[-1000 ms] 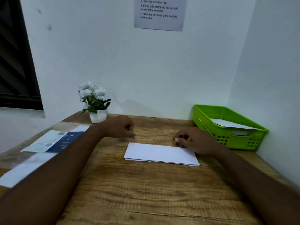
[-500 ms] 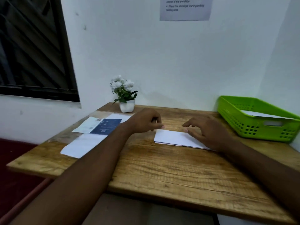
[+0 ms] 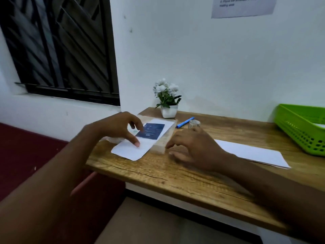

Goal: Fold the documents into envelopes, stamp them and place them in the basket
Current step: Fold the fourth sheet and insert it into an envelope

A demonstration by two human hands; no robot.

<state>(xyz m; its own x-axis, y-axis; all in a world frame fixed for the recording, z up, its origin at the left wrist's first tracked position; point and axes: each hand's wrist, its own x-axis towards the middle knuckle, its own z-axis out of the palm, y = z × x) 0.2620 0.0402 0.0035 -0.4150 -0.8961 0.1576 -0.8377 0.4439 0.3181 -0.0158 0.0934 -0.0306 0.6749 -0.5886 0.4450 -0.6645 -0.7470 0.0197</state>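
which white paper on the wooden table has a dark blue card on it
The white sheet under the left hand carries the dark blue card; the long white paper further right is bare.

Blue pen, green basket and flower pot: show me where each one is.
blue pen [image 3: 185, 122], head view, middle of its barrel.
green basket [image 3: 299, 131], head view, its latticed near wall.
flower pot [image 3: 169, 112], head view, front of the white pot.

The desk [image 3: 175, 169] was wood with rough visible grain. The sheets [image 3: 133, 150] and the envelope [image 3: 251, 152] were matt white paper. The basket [image 3: 302, 131] was glossy green perforated plastic.
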